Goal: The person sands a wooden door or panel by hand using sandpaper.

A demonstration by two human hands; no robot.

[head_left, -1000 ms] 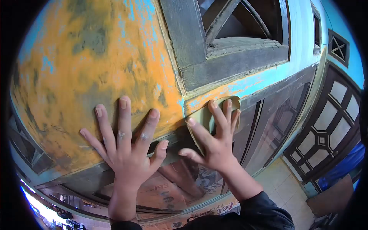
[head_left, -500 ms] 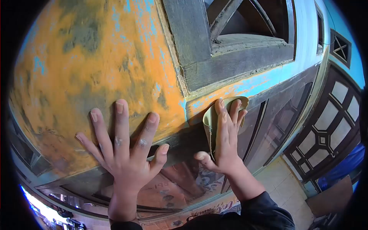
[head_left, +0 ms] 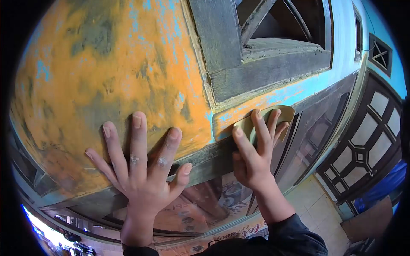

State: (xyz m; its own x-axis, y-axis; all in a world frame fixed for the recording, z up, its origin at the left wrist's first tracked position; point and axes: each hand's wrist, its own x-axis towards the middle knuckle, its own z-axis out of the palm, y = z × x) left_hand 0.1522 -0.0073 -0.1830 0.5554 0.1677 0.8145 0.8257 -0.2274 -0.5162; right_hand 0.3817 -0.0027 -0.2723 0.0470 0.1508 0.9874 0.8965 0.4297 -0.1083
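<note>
My left hand (head_left: 143,170) lies with its fingers spread on an orange wall (head_left: 124,85) that has grey and blue patches. Pressed by the fingers of my right hand (head_left: 258,158) is a curved, pale tan sheet (head_left: 287,114), probably sandpaper. It rests against the narrow orange and blue strip (head_left: 265,100) below the window frame. The right thumb is bent down near the palm, and part of the sheet is hidden behind the fingers.
Above the strip is a dark, weathered wooden window frame (head_left: 273,70). Beneath both hands are dark-framed glass panes (head_left: 205,205) with printed sheets showing. A brown door (head_left: 363,145), blue plastic (head_left: 382,185) and pale floor tiles (head_left: 311,205) are at the right.
My right hand has shifted slightly with the sheet, which now lies flatter and further right. The right thumb has folded in. My left hand stays spread in nearly the same place.
</note>
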